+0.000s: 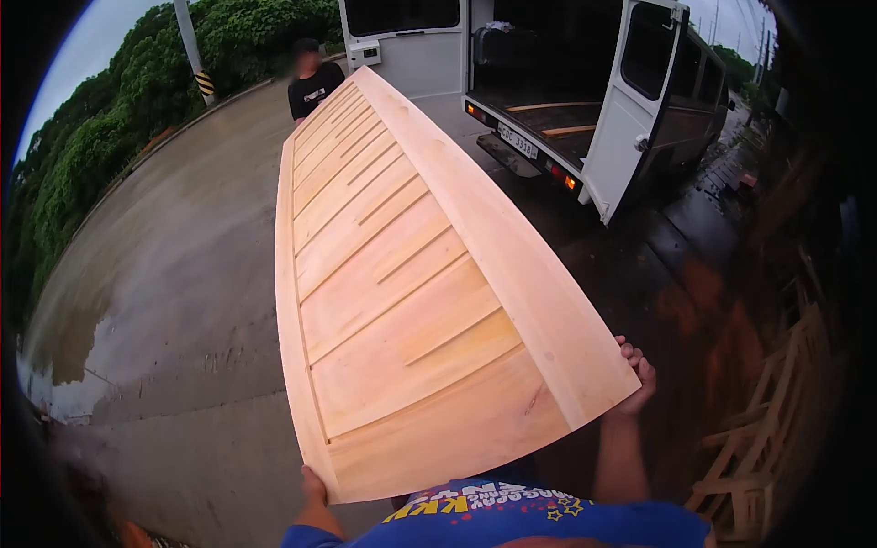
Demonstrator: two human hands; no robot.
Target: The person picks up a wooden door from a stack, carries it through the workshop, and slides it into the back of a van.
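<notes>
A long, pale wooden door panel [411, 247] with raised slats stretches away from me, held roughly flat. Its near left corner is in my left hand [314, 486], whose fingers are partly hidden at the edge. At the near right corner, my right hand [641, 373] has its fingers wrapped round the side edge. Another person [313, 84] in a dark top stands at the far end of the panel; that person's hands are not clearly visible.
A van [548, 128] stands at the upper right with its rear doors open and wooden pieces [568, 131] on its floor. Wooden frames [758, 447] lie at the lower right. A striped pole [194, 50] and bushes [100, 119] line the wet road's left side.
</notes>
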